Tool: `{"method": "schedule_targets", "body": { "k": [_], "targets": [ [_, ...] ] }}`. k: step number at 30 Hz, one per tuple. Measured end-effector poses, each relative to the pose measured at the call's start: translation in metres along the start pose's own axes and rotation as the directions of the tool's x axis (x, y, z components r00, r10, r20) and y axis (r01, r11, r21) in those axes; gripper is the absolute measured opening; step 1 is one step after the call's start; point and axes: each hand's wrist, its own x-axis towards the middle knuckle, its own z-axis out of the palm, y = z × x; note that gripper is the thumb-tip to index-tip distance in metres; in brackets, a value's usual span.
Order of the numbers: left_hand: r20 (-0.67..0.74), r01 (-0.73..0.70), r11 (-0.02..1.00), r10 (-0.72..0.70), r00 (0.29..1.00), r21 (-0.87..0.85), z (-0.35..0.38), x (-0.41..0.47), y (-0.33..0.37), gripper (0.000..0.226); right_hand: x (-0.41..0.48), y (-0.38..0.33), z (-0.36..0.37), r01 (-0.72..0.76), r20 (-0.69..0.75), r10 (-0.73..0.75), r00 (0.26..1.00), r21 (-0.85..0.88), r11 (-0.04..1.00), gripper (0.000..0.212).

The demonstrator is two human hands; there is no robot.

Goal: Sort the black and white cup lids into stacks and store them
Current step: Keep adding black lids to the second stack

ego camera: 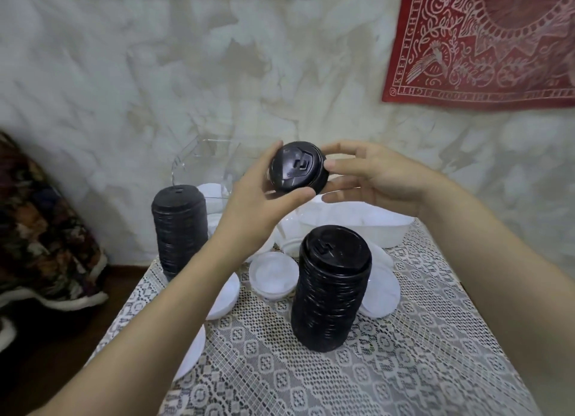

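Both hands hold a small stack of black lids (297,166) up in the air above the table, its top face tilted toward me. My left hand (261,194) grips it from the left and below, and my right hand (367,176) pinches it from the right. Two tall stacks of black lids stand on the table: one near the middle (331,291), one at the back left (179,229). Loose white lids (273,275) lie scattered around the stacks, some partly hidden behind them and under my left forearm.
A lace cloth (404,353) covers the small table. A clear plastic container (205,163) and a white tub (389,229) sit at the back against the wall. Patterned fabric (40,229) lies on the floor at left. A red cloth (485,42) hangs on the wall.
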Motion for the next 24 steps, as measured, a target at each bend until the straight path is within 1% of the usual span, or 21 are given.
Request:
{"method": "schedule_targets", "body": {
  "k": [2, 4, 6, 8, 9, 12, 13, 15, 17, 19, 22, 24],
  "targets": [
    [-0.023, -0.022, 0.993, 0.025, 0.999, 0.120, -0.007, -0.004, 0.002, 0.084, 0.000, -0.005, 0.006, 0.001, -0.005, -0.001, 1.000, -0.088, 0.996, 0.047],
    [-0.049, -0.044, 0.960, 0.060, 0.997, 0.278, -0.011, -0.008, 0.005, 0.084, 0.000, -0.009, 0.014, 0.022, -0.056, -0.038, 0.998, -0.267, 0.963, 0.064],
    [-0.069, -0.051, 0.932, 0.081, 0.994, 0.359, -0.011, -0.012, 0.009, 0.075, 0.002, -0.013, 0.027, 0.045, -0.073, -0.085, 0.994, -0.436, 0.899, 0.068],
    [-0.084, -0.058, 0.921, 0.097, 0.992, 0.386, -0.011, -0.015, 0.009, 0.064, 0.005, -0.017, 0.038, 0.052, -0.043, -0.086, 0.995, -0.510, 0.859, 0.066],
    [-0.090, -0.053, 0.915, 0.097, 0.991, 0.400, -0.012, -0.016, 0.008, 0.068, 0.007, -0.019, 0.042, 0.050, -0.033, -0.080, 0.996, -0.533, 0.844, 0.062],
    [-0.097, -0.011, 0.923, 0.052, 0.994, 0.385, -0.022, -0.020, 0.005, 0.095, 0.011, -0.023, 0.049, 0.071, -0.014, -0.094, 0.996, -0.542, 0.837, 0.042],
    [-0.097, -0.001, 0.932, 0.039, 0.994, 0.362, -0.027, -0.021, 0.006, 0.098, 0.012, -0.025, 0.050, 0.081, -0.008, -0.101, 0.995, -0.530, 0.844, 0.036],
    [-0.107, 0.005, 0.946, 0.032, 0.994, 0.323, -0.036, -0.025, 0.010, 0.097, 0.015, -0.027, 0.051, 0.092, 0.009, -0.099, 0.995, -0.483, 0.871, 0.030],
    [-0.136, 0.002, 0.946, 0.044, 0.990, 0.323, -0.047, -0.026, 0.013, 0.091, 0.019, -0.030, 0.055, 0.090, 0.035, -0.083, 0.996, -0.450, 0.888, 0.034],
    [-0.150, -0.005, 0.928, 0.065, 0.987, 0.371, -0.057, -0.027, 0.014, 0.085, 0.025, -0.033, 0.063, 0.095, 0.061, -0.075, 0.995, -0.474, 0.876, 0.039],
    [-0.149, -0.032, 0.883, 0.114, 0.982, 0.468, -0.068, -0.028, 0.014, 0.080, 0.036, -0.036, 0.081, 0.102, 0.051, -0.089, 0.995, -0.557, 0.825, 0.051],
    [-0.145, -0.040, 0.864, 0.130, 0.981, 0.502, -0.076, -0.030, 0.011, 0.078, 0.044, -0.039, 0.093, 0.116, 0.057, -0.102, 0.993, -0.622, 0.774, 0.055]
  ]
}}
